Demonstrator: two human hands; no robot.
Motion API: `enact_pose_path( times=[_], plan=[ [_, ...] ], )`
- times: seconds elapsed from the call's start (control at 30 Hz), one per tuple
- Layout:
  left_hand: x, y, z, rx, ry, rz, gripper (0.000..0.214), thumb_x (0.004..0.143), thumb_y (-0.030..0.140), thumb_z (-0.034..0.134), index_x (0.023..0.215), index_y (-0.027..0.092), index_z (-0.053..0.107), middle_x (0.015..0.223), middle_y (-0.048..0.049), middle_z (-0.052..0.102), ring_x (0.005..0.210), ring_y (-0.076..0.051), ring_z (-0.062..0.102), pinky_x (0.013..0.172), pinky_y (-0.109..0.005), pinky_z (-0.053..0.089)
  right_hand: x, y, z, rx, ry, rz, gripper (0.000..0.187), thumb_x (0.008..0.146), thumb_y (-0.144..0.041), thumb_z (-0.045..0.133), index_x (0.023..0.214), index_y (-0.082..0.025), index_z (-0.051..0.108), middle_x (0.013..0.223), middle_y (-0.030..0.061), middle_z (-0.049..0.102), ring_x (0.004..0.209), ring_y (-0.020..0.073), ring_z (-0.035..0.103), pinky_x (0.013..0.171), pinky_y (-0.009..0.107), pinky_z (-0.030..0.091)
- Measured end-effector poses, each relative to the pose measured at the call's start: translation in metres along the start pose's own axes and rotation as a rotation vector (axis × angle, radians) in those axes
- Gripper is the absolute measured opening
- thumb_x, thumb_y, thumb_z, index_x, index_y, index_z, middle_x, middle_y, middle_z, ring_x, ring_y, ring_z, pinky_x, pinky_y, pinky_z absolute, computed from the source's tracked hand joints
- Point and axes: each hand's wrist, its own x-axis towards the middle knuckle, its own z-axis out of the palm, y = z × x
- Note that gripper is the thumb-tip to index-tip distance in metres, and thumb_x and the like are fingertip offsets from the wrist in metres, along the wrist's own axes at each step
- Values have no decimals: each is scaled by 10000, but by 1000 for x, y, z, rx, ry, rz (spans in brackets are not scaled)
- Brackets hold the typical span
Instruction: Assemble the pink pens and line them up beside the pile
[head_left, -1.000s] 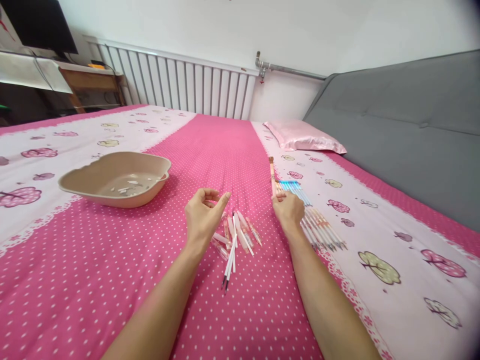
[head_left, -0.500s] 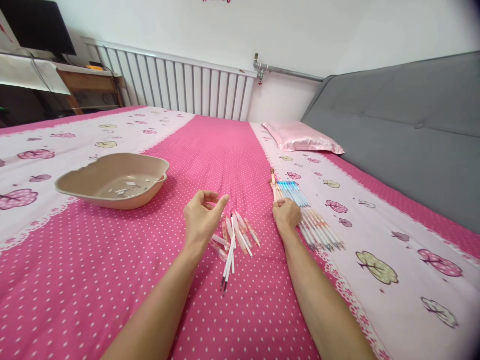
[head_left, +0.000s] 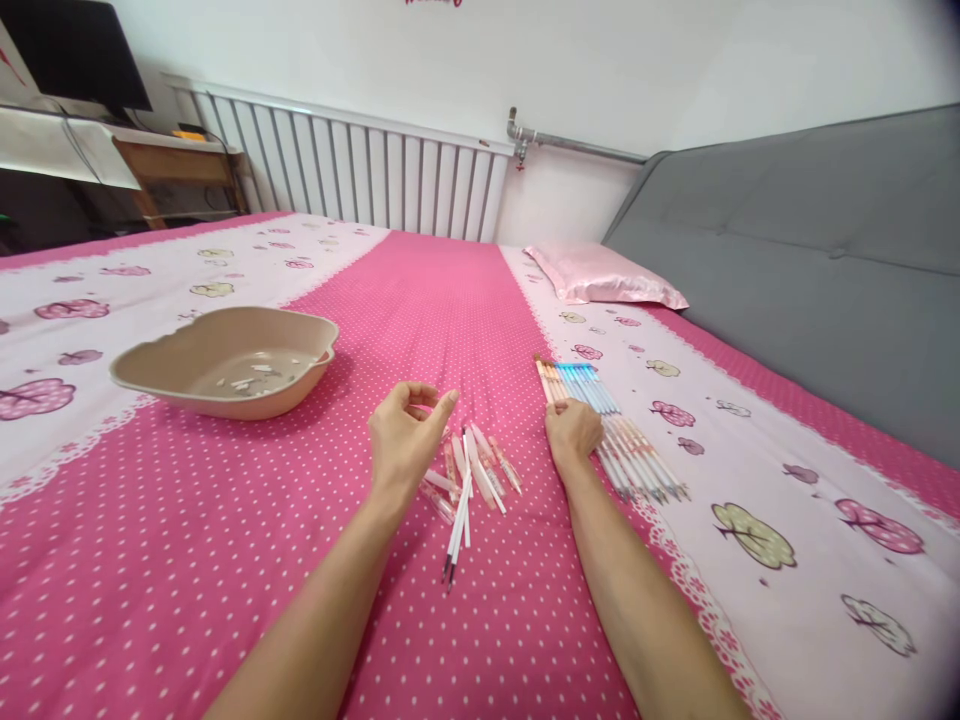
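Pinching was seen at the right hand [head_left: 574, 430]: thumb and fingers were closed on the near end of a peach pen [head_left: 542, 381], which lay at the hand's 11 o'clock along the outer edge of a row. In that row, more peach pens adjoined blue pens [head_left: 589, 386] at 1 o'clock. A second row, pale pens [head_left: 637, 458] with greyish tips, lay at 4 o'clock, near the wrist.

The left hand [head_left: 409, 430] was at the right hand's 9 o'clock, fingers loosely curled, thumb parted from them. At its 4 o'clock lay a loose heap: pink barrels [head_left: 497, 470] crossed by white refills [head_left: 457, 528] with dark tips.

Between 9 and 10 o'clock from the left hand, a beige basin [head_left: 247, 407] held small white pieces [head_left: 241, 384]. Everything rested on a pink bedspread [head_left: 442, 280]; a pillow [head_left: 604, 274] lay just past the right hand's 12 o'clock.
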Motion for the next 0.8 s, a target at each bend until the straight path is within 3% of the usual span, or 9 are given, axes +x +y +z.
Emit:
enact_pose_path(
  times=[0.6, 0.8],
  plan=[
    [-1, 4, -2, 4, -4, -13, 367, 686, 498, 640, 787, 146, 628, 736, -42, 638, 606, -134, 542, 551, -248, 432, 5, 6, 7, 42, 31, -51, 221, 791, -286, 548, 883, -177, 716, 832, 116, 713, 793, 226, 648, 681, 280, 417],
    [-1, 15, -7, -141, 53, 92, 303, 718, 436, 642, 787, 142, 619, 713, -30, 625, 599, -111, 533, 537, -222, 425, 4, 6, 6, 55, 32, -56, 215, 786, -284, 564, 918, -175, 695, 865, 107, 709, 813, 228, 644, 692, 282, 413]
  ],
)
